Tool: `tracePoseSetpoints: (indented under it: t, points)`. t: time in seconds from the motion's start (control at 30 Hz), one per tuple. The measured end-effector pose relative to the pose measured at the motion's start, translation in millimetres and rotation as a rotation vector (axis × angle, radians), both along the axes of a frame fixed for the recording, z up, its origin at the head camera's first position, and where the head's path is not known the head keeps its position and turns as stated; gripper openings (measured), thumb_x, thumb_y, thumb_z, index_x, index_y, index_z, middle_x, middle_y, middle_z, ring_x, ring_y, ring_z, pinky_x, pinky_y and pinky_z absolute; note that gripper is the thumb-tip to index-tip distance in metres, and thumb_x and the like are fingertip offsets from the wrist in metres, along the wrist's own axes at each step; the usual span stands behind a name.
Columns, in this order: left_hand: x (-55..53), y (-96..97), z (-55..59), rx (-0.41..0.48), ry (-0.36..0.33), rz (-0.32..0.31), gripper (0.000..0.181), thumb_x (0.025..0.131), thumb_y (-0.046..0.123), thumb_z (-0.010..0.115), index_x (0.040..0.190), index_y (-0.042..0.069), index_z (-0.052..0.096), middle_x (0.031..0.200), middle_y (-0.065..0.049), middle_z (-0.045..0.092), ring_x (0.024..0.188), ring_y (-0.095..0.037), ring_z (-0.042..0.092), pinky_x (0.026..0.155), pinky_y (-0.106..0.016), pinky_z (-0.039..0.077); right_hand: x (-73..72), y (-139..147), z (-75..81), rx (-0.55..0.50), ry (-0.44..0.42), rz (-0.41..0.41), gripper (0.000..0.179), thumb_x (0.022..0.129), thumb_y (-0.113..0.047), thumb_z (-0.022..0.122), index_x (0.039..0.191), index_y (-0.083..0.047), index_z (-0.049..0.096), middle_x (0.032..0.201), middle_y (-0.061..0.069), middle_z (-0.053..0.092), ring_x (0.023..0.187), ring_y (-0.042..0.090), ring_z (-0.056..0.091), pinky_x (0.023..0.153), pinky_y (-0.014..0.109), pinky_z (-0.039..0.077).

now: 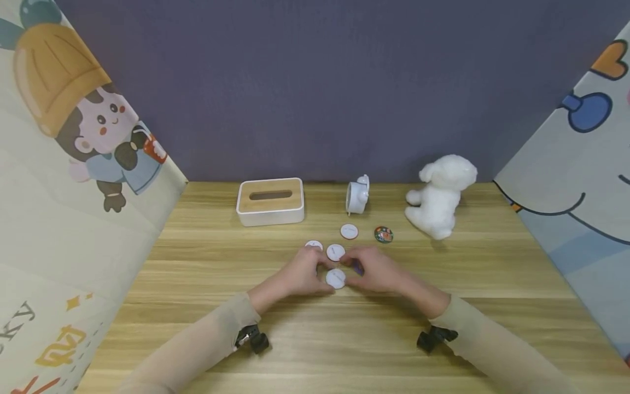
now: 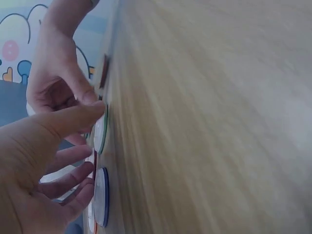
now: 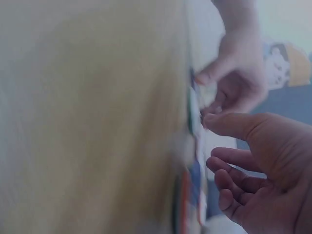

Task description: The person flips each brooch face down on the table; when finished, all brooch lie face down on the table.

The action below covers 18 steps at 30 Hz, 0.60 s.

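Note:
A round white badge (image 1: 336,278) with a green rim in the left wrist view lies on the table between the hands. The left hand (image 1: 309,272) has its thumb and forefinger about its left side, the thumb at its near edge. At the right side, the right hand (image 1: 374,269) holds its thumb close to the rim, other fingers loosely bent. Just beyond lie a second white badge (image 1: 336,252) and a third (image 1: 314,244), partly behind the left hand. A bluish badge (image 1: 357,267) is mostly hidden beneath the right hand. Whether the fingertips grip is unclear.
Farther back are a red-rimmed white badge (image 1: 349,231) and a colourful, picture-side-up badge (image 1: 384,235). A tissue box (image 1: 270,202), a small white alarm clock (image 1: 357,195) and a white plush toy (image 1: 440,197) stand along the back of the wooden table (image 1: 315,350).

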<state>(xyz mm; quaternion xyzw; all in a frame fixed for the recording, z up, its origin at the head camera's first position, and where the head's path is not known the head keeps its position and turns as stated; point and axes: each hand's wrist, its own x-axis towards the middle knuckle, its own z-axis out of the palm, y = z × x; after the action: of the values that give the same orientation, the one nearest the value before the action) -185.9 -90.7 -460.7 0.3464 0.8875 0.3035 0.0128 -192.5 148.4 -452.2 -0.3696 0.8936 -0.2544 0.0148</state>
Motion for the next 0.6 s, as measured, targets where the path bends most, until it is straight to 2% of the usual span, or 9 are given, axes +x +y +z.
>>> tracePoseSetpoints:
  t: [0.13,0.23,0.4,0.6]
  points:
    - [-3.0,9.3,3.4,-0.002,-0.032,0.043,0.037,0.080,0.026,0.094,0.109,0.007,0.082,0.100,-0.005,0.083,0.093,-0.020,0.072,0.086,-0.029,0.058,-8.6,20,8.8,0.033,0.008,-0.102,0.035,0.087,-0.019,0.086,0.118,-0.006,0.078,0.102,0.005,0.077,0.088,0.016,0.067,0.079,0.032,0.058]
    - [-6.3,22.1,5.5,0.015,-0.047,0.034,0.032,0.085,0.020,0.090,0.110,0.002,0.080,0.103,-0.009,0.083,0.093,-0.021,0.077,0.085,-0.029,0.062,-12.0,34,12.7,0.078,0.006,-0.149,0.036,0.088,-0.021,0.085,0.119,-0.005,0.077,0.105,0.006,0.078,0.089,0.018,0.068,0.079,0.036,0.060]
    - [-13.4,45.2,3.5,-0.017,-0.100,0.007,0.031,0.086,0.019,0.088,0.110,0.003,0.079,0.100,-0.009,0.081,0.089,-0.018,0.074,0.080,-0.022,0.059,-9.5,44,7.8,0.113,-0.004,-0.139,0.039,0.085,-0.027,0.088,0.116,-0.005,0.077,0.109,0.007,0.080,0.099,0.023,0.073,0.089,0.044,0.062]
    - [-20.9,60.7,-3.9,-0.091,-0.051,0.029,0.022,0.085,0.020,0.090,0.103,0.010,0.081,0.095,-0.002,0.080,0.082,-0.010,0.069,0.075,-0.018,0.055,-2.7,41,-0.6,0.119,-0.002,-0.163,0.043,0.079,-0.028,0.092,0.114,-0.007,0.079,0.104,0.003,0.079,0.099,0.023,0.073,0.093,0.046,0.061]
